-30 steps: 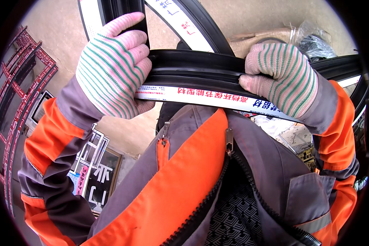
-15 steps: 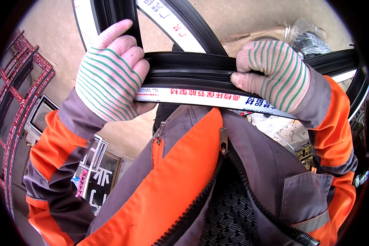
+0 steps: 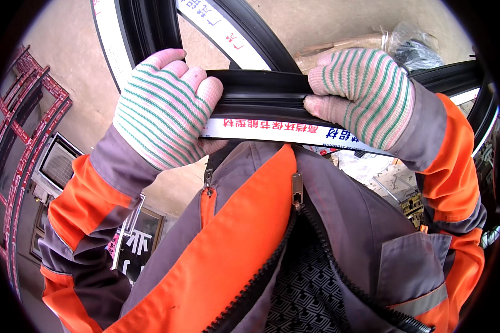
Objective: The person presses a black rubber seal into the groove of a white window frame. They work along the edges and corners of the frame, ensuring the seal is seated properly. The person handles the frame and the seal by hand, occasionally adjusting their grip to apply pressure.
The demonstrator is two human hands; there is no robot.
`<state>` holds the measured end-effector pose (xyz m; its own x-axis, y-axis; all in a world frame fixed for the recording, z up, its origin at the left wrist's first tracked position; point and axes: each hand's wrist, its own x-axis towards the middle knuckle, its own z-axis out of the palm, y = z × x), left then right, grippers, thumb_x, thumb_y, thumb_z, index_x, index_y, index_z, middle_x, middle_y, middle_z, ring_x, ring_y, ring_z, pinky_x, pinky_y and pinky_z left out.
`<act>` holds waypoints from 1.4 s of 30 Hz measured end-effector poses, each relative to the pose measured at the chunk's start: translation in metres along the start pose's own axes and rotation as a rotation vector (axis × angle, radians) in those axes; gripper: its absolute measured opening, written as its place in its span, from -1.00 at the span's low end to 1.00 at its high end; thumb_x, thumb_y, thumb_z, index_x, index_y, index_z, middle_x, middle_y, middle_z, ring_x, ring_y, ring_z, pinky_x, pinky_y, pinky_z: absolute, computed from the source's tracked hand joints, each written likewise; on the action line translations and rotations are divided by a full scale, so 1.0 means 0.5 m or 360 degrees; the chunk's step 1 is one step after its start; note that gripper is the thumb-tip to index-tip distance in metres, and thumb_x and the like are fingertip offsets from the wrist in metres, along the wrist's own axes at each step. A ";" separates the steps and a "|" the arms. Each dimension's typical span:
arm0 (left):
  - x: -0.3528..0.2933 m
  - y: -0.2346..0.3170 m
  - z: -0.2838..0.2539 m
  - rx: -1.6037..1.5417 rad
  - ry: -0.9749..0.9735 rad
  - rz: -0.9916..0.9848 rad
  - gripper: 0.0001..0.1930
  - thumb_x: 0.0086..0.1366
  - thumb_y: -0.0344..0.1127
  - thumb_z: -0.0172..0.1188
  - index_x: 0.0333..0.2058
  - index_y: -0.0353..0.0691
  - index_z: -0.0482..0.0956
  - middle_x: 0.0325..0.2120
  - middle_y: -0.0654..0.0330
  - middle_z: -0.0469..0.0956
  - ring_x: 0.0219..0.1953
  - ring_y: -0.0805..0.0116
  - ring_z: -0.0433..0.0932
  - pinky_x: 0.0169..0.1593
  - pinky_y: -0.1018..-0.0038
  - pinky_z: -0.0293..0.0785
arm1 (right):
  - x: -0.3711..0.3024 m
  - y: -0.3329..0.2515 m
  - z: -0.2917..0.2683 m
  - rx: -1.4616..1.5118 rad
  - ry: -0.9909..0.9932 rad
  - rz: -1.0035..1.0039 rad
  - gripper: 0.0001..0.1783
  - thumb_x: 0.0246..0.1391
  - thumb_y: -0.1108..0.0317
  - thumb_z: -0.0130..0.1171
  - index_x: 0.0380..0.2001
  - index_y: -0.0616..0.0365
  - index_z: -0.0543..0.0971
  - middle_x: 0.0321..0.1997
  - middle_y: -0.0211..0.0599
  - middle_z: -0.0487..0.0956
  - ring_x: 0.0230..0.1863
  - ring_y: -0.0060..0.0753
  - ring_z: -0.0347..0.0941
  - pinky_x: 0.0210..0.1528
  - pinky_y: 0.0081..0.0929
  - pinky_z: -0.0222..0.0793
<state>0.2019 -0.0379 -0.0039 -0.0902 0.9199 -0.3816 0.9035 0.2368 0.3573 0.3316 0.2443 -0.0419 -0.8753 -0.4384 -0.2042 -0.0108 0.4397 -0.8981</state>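
A black grooved frame profile runs crosswise in front of my body, with white printed film along its near side. At its left part my left hand, in a pink glove with green stripes, is closed around the profile, the thumb below its near edge. Farther right, my right hand, gloved alike, has its fingers curled over the profile and the thumb against the grooves. Whether a thin strip sits under these fingertips cannot be seen. A second black profile with white film stretches away beyond my left hand.
Another black profile with film slants behind the held one. Clear plastic wrap and cardboard lie on the floor at the far right. Red-and-black framework stands at the left, near a framed grey panel.
My left hand has slid right along the profile, and its index finger has come down from pointing outward. The profiles and my right hand have shifted slightly left.
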 end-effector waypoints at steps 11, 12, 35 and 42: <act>0.005 -0.001 -0.004 -0.0008 0.0034 0.0045 -0.40 -0.14 0.09 0.56 -0.23 -0.23 0.63 -0.36 0.10 0.63 -0.20 0.07 0.67 0.31 0.04 0.48 | 0.008 -0.006 -0.003 -0.0025 0.0026 -0.0065 -0.79 0.23 0.40 0.37 -0.39 0.34 0.60 -0.44 0.01 0.53 -0.38 0.13 0.51 -0.27 -0.11 0.44; 0.003 -0.001 -0.003 -0.0021 0.0030 0.0047 -0.39 -0.18 0.03 0.57 -0.20 -0.24 0.62 -0.38 0.13 0.62 -0.22 0.07 0.66 0.30 0.01 0.49 | 0.008 -0.006 -0.004 -0.0018 0.0020 -0.0069 -0.78 0.23 0.40 0.36 -0.39 0.34 0.60 -0.44 0.01 0.53 -0.38 0.14 0.51 -0.28 -0.12 0.44; 0.023 0.073 0.044 -0.0079 0.0325 -0.0200 -0.37 -0.12 0.09 0.57 -0.16 -0.20 0.61 -0.33 0.14 0.57 -0.20 0.06 0.60 0.12 0.10 0.53 | -0.007 -0.024 -0.012 -0.0248 -0.0039 -0.0032 -0.71 0.12 0.31 0.52 -0.19 0.32 0.77 -0.21 -0.01 0.77 -0.03 0.04 0.71 0.16 -0.12 0.60; 0.043 0.108 0.052 -0.0100 0.0382 -0.0310 -0.47 -0.07 0.04 0.54 -0.20 -0.16 0.63 -0.32 0.16 0.55 -0.20 0.10 0.60 0.01 0.17 0.52 | -0.007 -0.018 -0.003 -0.0430 -0.0050 -0.0081 -0.72 0.19 0.22 0.43 -0.26 0.26 0.76 -0.26 -0.08 0.75 -0.07 0.01 0.70 0.12 -0.16 0.60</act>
<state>0.2596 -0.0137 -0.0152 -0.3622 0.9010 -0.2388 0.8325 0.4279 0.3519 0.3341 0.2430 -0.0327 -0.8549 -0.4876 -0.1772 -0.1867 0.6078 -0.7718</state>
